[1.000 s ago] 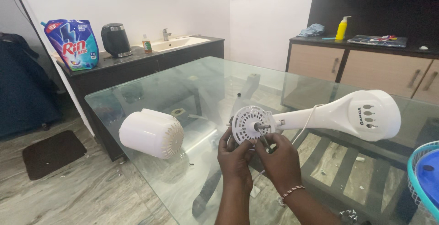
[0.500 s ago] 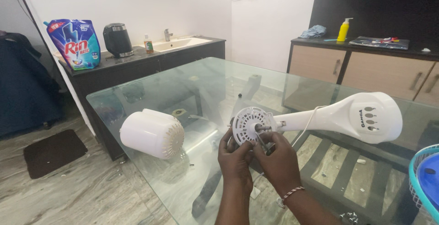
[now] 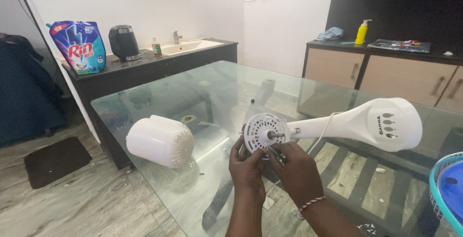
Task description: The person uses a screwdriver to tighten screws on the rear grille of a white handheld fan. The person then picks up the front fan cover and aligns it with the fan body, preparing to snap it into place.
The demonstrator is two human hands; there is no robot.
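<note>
At the glass table's (image 3: 159, 97) centre, a white fan motor disc (image 3: 263, 132) is gripped by the left hand (image 3: 247, 162) and right hand (image 3: 296, 169), fingers closed on its lower rim. At nine o'clock, well apart, a white motor cover (image 3: 159, 141) is laid.

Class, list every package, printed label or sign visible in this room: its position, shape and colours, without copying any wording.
Detergent refill pouch: upright on dark counter, far left; blue, red-and-white panel.
Small labelled bottle: beside sink; clear, green label.
Yellow pump bottle: on right cabinet; white pump.
White fan base: lying on glass table; small dark print.
</note>
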